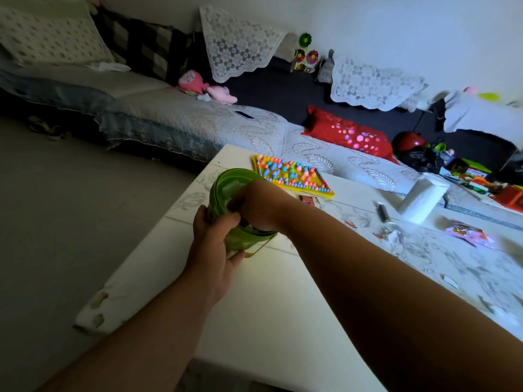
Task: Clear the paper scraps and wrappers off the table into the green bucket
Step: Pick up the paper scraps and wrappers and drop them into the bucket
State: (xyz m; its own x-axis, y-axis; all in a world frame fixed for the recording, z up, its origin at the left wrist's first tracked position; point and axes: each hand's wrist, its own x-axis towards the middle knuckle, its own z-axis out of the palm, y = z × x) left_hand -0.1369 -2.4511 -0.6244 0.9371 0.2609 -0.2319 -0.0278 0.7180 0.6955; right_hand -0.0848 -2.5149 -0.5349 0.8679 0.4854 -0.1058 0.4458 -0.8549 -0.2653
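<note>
The green bucket (230, 188) sits tilted near the left edge of the white table (271, 301). My left hand (215, 250) grips its near wall and rim. My right hand (260, 205) reaches over the rim with its fingers down inside the bucket; what they hold is hidden. A pink wrapper (468, 232) lies at the table's right, small crumpled scraps (389, 233) lie beside it, a white scrap (450, 280) sits nearer me, and a red wrapper piece (307, 200) shows just behind my right forearm.
A yellow board with coloured pegs (291, 175) lies behind the bucket. A white tissue roll (423, 198) and a dark lighter-like object (382, 212) stand at the table's right. A sofa with a red cushion (351, 135) runs behind; toys (478, 176) are piled at far right.
</note>
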